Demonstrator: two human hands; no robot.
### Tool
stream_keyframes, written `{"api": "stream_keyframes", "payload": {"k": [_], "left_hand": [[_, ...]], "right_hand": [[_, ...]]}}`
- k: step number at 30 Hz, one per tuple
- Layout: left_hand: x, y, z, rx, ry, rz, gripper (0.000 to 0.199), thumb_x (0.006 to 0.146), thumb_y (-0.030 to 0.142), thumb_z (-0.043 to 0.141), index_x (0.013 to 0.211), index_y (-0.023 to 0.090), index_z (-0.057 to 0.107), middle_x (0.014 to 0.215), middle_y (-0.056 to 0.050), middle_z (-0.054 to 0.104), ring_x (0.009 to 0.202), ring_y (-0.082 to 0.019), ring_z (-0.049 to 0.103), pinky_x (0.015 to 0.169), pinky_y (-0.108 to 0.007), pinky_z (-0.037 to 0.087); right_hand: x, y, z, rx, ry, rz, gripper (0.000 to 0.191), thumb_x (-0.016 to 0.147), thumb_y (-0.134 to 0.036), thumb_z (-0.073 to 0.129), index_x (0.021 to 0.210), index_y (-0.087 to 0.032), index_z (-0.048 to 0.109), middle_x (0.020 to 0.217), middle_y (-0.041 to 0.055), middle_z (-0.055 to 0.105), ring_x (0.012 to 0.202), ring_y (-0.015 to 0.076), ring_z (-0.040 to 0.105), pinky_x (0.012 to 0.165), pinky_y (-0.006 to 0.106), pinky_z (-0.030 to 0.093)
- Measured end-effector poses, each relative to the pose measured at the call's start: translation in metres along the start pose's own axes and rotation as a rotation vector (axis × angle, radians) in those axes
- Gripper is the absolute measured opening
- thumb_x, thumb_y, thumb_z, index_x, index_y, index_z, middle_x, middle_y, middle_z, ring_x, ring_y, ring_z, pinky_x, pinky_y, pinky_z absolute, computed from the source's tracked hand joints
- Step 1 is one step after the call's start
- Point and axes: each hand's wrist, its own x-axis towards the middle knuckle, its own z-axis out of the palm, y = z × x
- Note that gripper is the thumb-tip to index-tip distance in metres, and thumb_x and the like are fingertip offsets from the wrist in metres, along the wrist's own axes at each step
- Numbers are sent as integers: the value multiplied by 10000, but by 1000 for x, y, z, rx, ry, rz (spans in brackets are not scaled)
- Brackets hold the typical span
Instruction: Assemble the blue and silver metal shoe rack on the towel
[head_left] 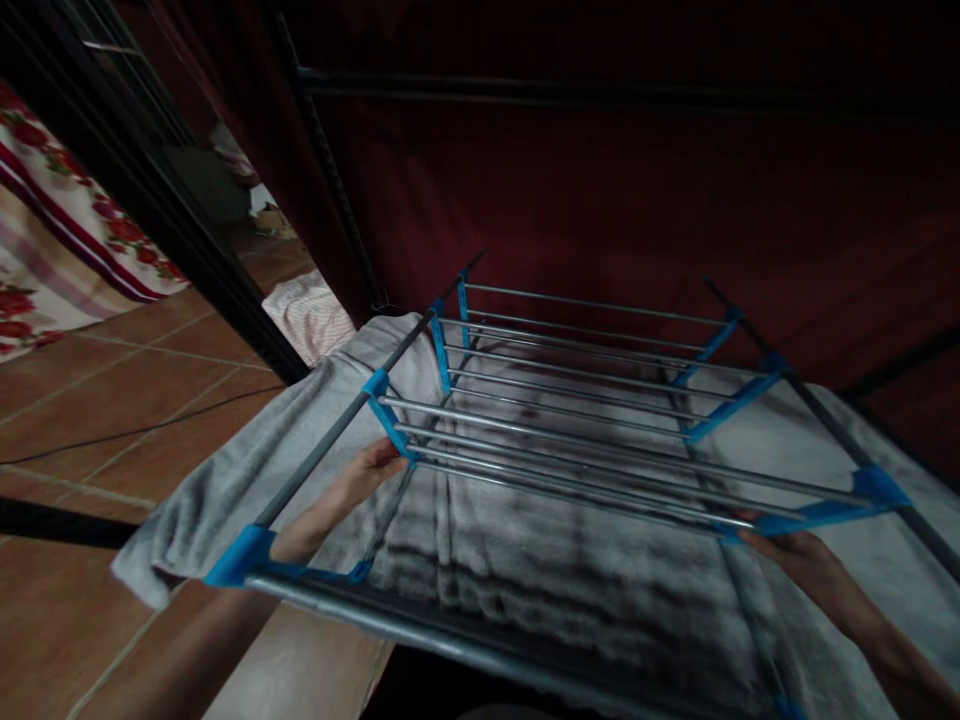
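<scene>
A rack of grey metal rods [585, 440] with blue plastic connectors lies above a grey blanket [525, 600]. My left hand [364, 475] is at the rack's left side, its fingers pinched on the lower end of a blue connector [394, 430]. On the right side, my right hand [784, 550] grips the underside of another blue connector [825, 515], and its fingers are partly hidden by the rods. Both forearms reach in from the bottom corners, the left one passing beneath the rack's frame.
Behind the rack hangs a dark red cloth panel [600, 200] with a black frame bar [555, 92]. At the left are a black post [187, 220], a floral cloth [67, 220] and tiled floor [150, 380] with a thin cable. A striped cloth [311, 315] lies beside the blanket.
</scene>
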Motion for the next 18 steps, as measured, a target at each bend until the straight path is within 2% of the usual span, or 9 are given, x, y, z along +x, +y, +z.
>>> {"api": "stream_keyframes", "payload": {"k": [2,8,14,18], "left_hand": [[7,-8,6,29,24,-6,526,585,535,749,956,172,664,969,-79,719,982,-299,636,949,-457,474],[18,-16,15,192,98,-70,447,547,536,737,772,158,661,785,-70,706,810,-282,649,804,-419,518],[17,-8,18,248,141,-77,417,561,541,709,749,172,655,750,-59,708,783,-276,656,754,-389,528],[16,-7,18,300,136,-105,425,580,555,689,761,171,657,758,-72,713,783,-292,659,743,-401,528]], "right_hand": [[2,2,0,57,-62,37,354,591,-537,724,857,-304,748,913,97,710,996,377,625,903,423,488],[6,4,5,88,18,-24,309,524,-502,767,725,-270,731,832,113,698,841,348,643,799,426,525],[7,10,8,73,29,-32,337,574,-532,730,737,-236,732,802,90,705,807,325,652,759,439,544],[3,0,11,69,25,-65,353,595,-537,726,785,-240,740,858,91,712,832,316,655,775,430,548]]}}
